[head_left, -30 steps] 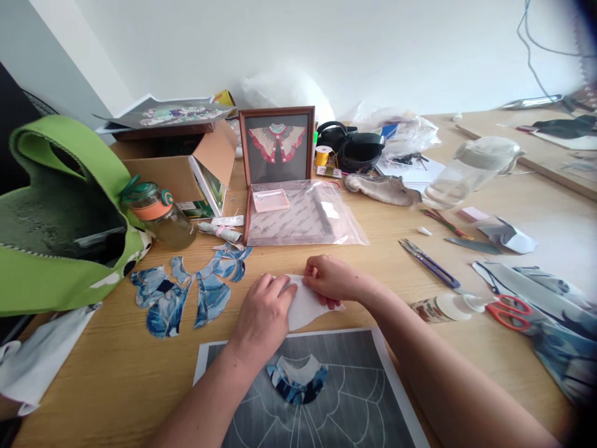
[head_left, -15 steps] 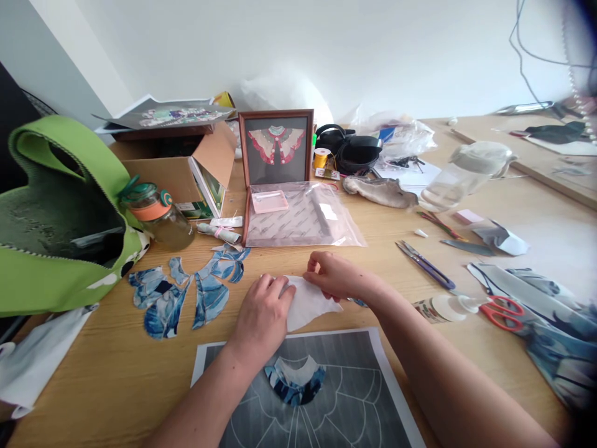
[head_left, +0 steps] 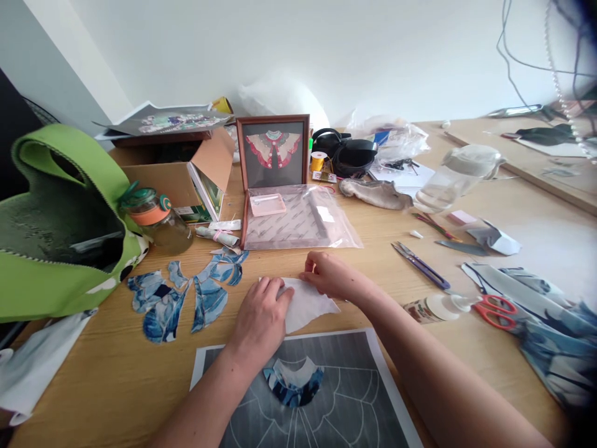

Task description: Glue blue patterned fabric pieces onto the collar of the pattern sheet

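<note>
A white piece of fabric or thin paper [head_left: 310, 309] lies on the table, just beyond a dark printed pattern sheet [head_left: 349, 395]. My left hand [head_left: 263, 311] rests flat over its left side, fingers stretched forward. At its far edge, my right hand [head_left: 324, 274] has curled fingers pinched on the white piece; the exact grip is partly hidden. On the pattern sheet sits a curved collar piece [head_left: 293, 381] of blue print with a white inner band. To the left, several cut blue-patterned fabric pieces [head_left: 209, 302] are laid out.
Thread snips [head_left: 422, 266], a glue bottle [head_left: 436, 308], red-handled scissors [head_left: 497, 311] and blue fabric [head_left: 550, 342] lie on the right. Behind stands a framed collar [head_left: 273, 149] by a plastic sleeve [head_left: 303, 224]. A green bag [head_left: 69, 224] and drink bottle [head_left: 158, 218] occupy the left.
The view has shifted slightly. Both hands stay in nearly the same place on the white piece, and a blue scrap that showed under my right wrist is now hidden.
</note>
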Demonstrator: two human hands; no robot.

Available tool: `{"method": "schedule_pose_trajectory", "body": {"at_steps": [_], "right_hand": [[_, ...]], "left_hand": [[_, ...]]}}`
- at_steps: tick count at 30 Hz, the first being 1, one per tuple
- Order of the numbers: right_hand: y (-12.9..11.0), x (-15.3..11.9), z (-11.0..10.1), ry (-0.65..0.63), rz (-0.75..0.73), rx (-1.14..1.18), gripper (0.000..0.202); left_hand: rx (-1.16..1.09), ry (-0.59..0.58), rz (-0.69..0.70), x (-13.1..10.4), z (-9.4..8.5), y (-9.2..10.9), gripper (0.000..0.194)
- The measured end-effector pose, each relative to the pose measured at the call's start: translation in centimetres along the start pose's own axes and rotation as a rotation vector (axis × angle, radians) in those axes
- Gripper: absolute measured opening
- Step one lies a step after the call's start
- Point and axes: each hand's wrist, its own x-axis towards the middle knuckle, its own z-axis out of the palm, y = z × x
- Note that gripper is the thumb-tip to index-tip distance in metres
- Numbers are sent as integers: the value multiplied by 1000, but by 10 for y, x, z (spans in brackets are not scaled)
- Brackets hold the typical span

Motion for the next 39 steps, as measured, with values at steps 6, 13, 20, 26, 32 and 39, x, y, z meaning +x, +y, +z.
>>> {"method": "schedule_pose_trajectory", "body": {"at_steps": [6,13,20,26,32,39], "right_hand": [[-4,-2,-2,-38,-57,-11,8],[0,-2,1,-26,-95,-50,8],[-1,-3,-1,-13,-95,-90,9],[-7,-4,3,8,-83,-76,17],[-4,-1,9,1,-52,-95,16],[-2,0,9,2,-45,-76,20]], "left_hand": [[-13,86,40,-3,5,-4,32],[23,33,53,-2,1,-2,30],[76,-58,42,-2,-4,-1,36],[64,-49,38,-2,-5,1,32],[47,-43,38,-2,-4,0,27],[33,-66,10,-2,-7,1,35]]}}
